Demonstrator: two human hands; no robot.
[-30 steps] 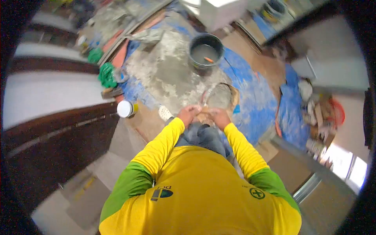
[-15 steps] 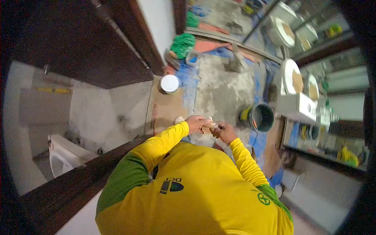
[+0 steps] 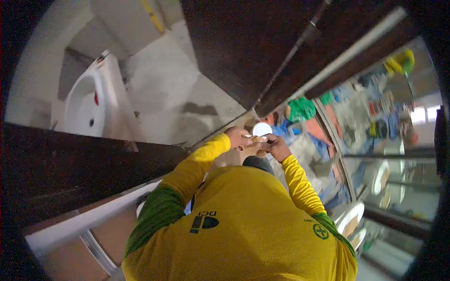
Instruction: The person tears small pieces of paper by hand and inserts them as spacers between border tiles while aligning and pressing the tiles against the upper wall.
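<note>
1. Head view: two bare hands meet near the middle, in front of a person in a yellow and green shirt. Think of a clock with its middle at the small crumpled thing they hold.
2. Left hand is at 9 o'clock. Its fingers pinch the near end of the small thing.
3. Right hand is at 4 o'clock. Its thumb and fingers are clamped on the other end.
4. That small thing is pale and brown, and it sits right between the two hands. It is too small and blurry to say what it is.
5. At 12 o'clock, just past the fingers, there is a round white lid, down low.
6. At 2 o'clock a shiny green bag lies in a heap.
7. Between 11 and 12 o'clock a big dark door fills the top.
8. Between 9 and 10 o'clock, well apart from the hands, is a white sink with a little red thing in it.
9. At 4 o'clock, beside the right sleeve, is a white toilet seat with tan card on it.
</note>
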